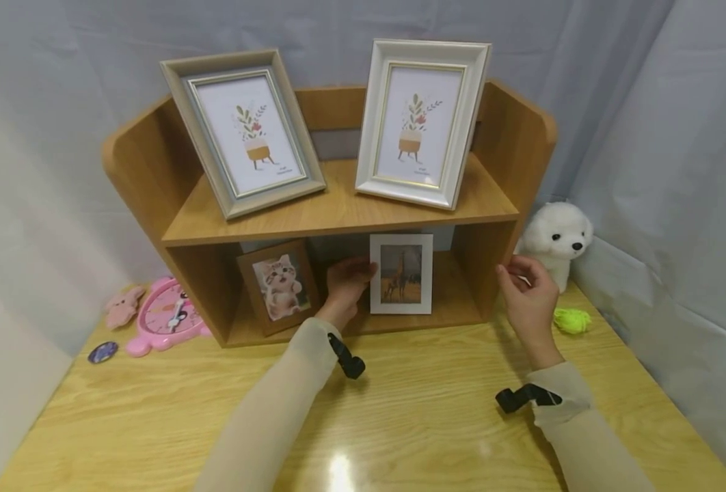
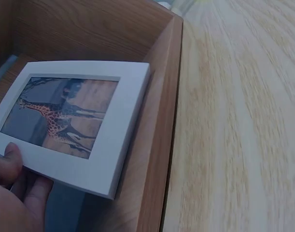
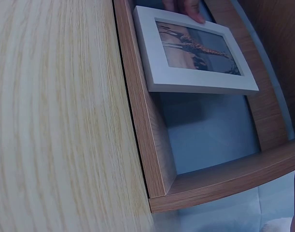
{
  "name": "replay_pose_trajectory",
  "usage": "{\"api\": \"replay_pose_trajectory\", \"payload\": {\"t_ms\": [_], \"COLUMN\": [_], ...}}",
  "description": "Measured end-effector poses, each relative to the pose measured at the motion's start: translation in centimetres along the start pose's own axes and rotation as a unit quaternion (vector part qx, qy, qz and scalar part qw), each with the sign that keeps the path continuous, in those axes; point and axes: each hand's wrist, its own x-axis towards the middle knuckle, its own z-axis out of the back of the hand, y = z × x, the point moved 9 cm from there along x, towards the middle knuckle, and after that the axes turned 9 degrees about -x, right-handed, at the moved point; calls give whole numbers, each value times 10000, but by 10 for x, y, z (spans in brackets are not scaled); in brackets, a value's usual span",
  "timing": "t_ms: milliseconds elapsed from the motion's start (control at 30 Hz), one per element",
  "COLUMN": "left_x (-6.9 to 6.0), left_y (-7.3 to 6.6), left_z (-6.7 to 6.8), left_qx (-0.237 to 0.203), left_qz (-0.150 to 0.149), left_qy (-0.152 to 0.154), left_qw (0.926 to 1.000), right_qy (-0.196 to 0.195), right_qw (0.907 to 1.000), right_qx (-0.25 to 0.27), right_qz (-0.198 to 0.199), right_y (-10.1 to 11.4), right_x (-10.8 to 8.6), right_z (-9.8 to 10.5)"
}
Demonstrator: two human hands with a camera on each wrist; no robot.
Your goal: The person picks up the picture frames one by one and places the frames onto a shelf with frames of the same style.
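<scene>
A white picture frame (image 1: 427, 273) with a giraffe photo stands on the lower level of a wooden shelf (image 1: 338, 225). My left hand (image 1: 347, 283) pinches its left edge; in the left wrist view the thumb (image 2: 13, 157) lies at the front border and the other fingers sit behind. At the shelf's right side panel, my right hand (image 1: 530, 301) touches the outer side near the front edge, fingers loosely bent. Left of my left hand, a brown frame (image 1: 309, 280) with a kitten picture leans inside the same level.
Two larger frames, one beige (image 1: 218, 174) and one white (image 1: 366, 137), show plant pictures on the upper level. A pink clock (image 1: 160, 318), a pink toy (image 1: 124, 307) and a purple oval object (image 1: 102, 352) lie left. A white plush dog (image 1: 556, 236) and a yellow-green ball (image 1: 572, 320) are right.
</scene>
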Motion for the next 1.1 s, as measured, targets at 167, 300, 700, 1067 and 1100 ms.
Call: {"api": "replay_pose_trajectory", "payload": {"t_ms": [167,300,700,1067,1100], "left_x": [2,-1,-25,-55,-57], "left_y": [0,-2,-12,-25,-27], "left_z": [1,4,17,30,32], "left_qx": [216,129,96,-17,-2], "left_qz": [-106,-230,-620,-415,-412], "left_qy": [156,375,766,1337,1345], "left_qw": [9996,9989,9951,9902,9901], "right_qy": [30,36,7,-26,-33], "right_qw": [9999,9997,10000,10000,10000], "right_qx": [-105,-238,-93,-34,-22], "right_qz": [68,49,8,-40,-66], "right_y": [3,3,-1,0,0], "right_x": [0,-1,-1,-1,-1], "right_z": [-1,-2,0,1,1]}}
